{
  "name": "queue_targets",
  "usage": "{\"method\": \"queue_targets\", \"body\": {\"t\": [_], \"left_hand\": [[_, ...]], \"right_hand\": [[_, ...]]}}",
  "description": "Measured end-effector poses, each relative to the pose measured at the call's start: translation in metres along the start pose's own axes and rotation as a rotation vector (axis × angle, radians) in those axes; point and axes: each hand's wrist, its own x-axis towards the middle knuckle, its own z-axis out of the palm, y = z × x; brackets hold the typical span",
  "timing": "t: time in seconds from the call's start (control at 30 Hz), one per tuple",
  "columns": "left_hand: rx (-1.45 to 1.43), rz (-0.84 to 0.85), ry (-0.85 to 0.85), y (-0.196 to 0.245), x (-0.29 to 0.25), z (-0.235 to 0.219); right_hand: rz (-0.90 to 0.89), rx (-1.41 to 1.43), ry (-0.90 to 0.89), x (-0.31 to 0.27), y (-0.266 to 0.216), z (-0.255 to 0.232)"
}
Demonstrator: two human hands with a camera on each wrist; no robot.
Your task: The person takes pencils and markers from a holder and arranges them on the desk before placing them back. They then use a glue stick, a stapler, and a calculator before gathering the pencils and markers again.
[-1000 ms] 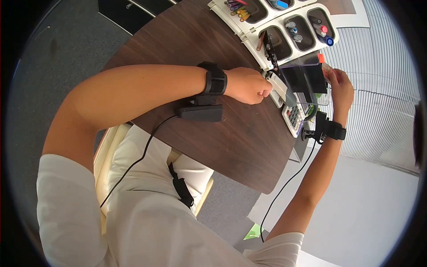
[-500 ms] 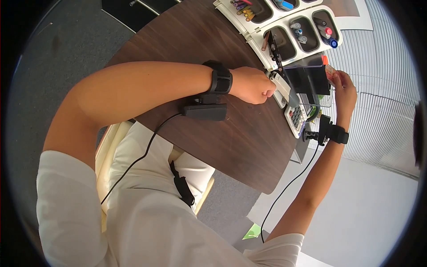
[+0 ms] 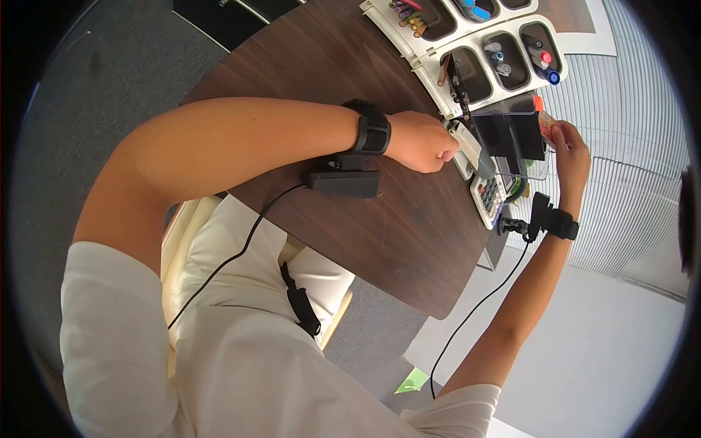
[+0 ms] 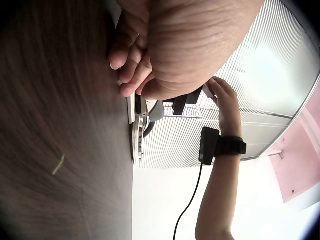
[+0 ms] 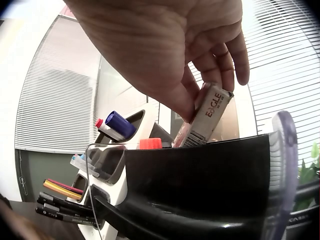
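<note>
My right hand (image 5: 165, 50) pinches a small printed box (image 5: 207, 115) marked EAGLE between thumb and fingers. In the right wrist view the box is tilted, its lower end at the rim of a black holder (image 5: 200, 185). Across the desk, my left hand (image 3: 421, 142) lies with curled fingers at the rear of a white and grey stapler (image 3: 471, 146), gripping it there. The palm and thumb cover much of that grip in the left wrist view, where the stapler's grey tip (image 4: 157, 111) shows past the thumb.
A white organizer (image 3: 431, 55) with pens and markers stands at the back of the dark wooden desk (image 3: 409, 233). A calculator (image 3: 488, 198) lies near the stapler. Striped blinds (image 3: 628, 168) are beyond my right hand. Cables run from both wrist cameras.
The head view has shifted slightly, so the desk things sit a little further right and down. My right hand, with the box, has moved slightly outward from the black holder. The left hand stays by the stapler.
</note>
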Motion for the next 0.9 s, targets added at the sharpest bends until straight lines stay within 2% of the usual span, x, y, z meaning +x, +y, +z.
{"method": "queue_targets", "body": {"t": [0.33, 0.4, 0.5, 0.63, 0.7, 0.83, 0.9], "left_hand": [[-0.035, 0.009, 0.015, -0.002, -0.001, 0.001], [-0.034, -0.001, 0.005, -0.002, 0.0, 0.001], [-0.026, -0.002, -0.01, -0.002, 0.0, 0.001], [-0.027, 0.012, 0.011, -0.002, 0.0, 0.001], [-0.03, 0.008, 0.008, -0.001, 0.0, 0.0], [-0.03, -0.008, -0.014, -0.001, 0.001, 0.0], [-0.03, -0.013, -0.01, 0.0, 0.0, 0.0]], "right_hand": [[-0.073, -0.065, 0.001, 0.002, -0.001, -0.001], [-0.213, -0.248, 0.065, 0.002, 0.004, 0.001], [-0.265, -0.279, 0.145, 0.001, 0.008, 0.007], [-0.163, -0.188, 0.117, -0.005, 0.0, 0.008], [-0.009, -0.086, 0.083, -0.007, -0.003, 0.009], [-0.014, -0.083, 0.117, -0.009, -0.007, 0.012], [-0.041, -0.207, 0.165, -0.01, -0.011, 0.011]]}}
